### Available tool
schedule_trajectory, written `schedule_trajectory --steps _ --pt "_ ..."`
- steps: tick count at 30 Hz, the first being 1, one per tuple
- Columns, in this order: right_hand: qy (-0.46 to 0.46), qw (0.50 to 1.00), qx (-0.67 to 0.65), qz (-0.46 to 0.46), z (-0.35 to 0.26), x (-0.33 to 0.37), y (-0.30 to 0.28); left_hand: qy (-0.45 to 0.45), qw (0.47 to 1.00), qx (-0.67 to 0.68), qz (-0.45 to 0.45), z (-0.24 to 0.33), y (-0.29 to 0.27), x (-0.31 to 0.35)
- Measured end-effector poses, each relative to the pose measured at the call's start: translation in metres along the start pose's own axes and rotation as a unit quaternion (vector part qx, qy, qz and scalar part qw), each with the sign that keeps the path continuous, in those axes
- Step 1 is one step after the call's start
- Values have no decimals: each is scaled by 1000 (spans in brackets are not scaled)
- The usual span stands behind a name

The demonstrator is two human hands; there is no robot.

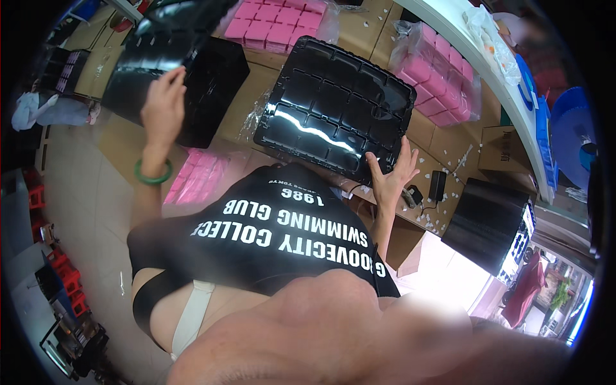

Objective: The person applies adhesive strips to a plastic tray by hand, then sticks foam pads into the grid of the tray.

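Note:
In the middle of the table stands a black plastic blister tray [330,106] with a grid of compartments, its glossy surface facing up. My right hand [390,176] rests at its near right corner, fingers spread and thumb touching the edge. Over on the left, my left hand [163,112], with a green bangle on the wrist, is raised and closed. Its fingertips pinch the edge of another thin black tray [170,29], which tilts up and is partly blurred. Beneath that lies a dark stack of black trays [218,83].
Pink block pieces in clear wrap [276,24] lie at the back, with another wrapped pink stack [439,77] at the right and a pink pack [197,174] near left. White scraps and a black power adapter [437,186] lie right of my hand. A white metal rail [494,83] borders the right side.

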State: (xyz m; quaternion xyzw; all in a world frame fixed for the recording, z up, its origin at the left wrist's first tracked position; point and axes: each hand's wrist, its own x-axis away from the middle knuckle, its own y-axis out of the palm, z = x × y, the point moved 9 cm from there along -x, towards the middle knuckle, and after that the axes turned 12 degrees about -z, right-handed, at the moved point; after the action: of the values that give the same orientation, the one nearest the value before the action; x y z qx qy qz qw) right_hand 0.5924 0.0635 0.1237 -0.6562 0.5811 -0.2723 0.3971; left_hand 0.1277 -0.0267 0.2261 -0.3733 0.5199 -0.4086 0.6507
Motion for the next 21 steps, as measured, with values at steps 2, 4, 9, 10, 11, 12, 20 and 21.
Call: schedule_trajectory --steps 2,4,9,10,11,12,20,21 --pt "-5 1000 -1 3 -6 2 -2 -23 999 -8 -20 -22 67 26" --pt "-6 1000 14 -5 -3 3 -5 -24 998 -17 -46 -37 121 57" --pt "8 999 32 -1 5 14 -8 -32 995 -65 -64 -38 155 68" --pt "7 999 32 -3 5 15 -7 -23 996 -71 -58 -41 156 66" --pt "16 999 35 2 10 15 -11 -14 996 -66 -60 -36 162 62" --pt "13 999 45 2 10 17 -12 -9 995 -66 -75 -32 170 61" --pt "83 993 60 65 130 87 -3 6 986 -59 -157 11 277 81" --pt "80 994 35 63 145 99 8 0 966 -156 -206 19 277 87"
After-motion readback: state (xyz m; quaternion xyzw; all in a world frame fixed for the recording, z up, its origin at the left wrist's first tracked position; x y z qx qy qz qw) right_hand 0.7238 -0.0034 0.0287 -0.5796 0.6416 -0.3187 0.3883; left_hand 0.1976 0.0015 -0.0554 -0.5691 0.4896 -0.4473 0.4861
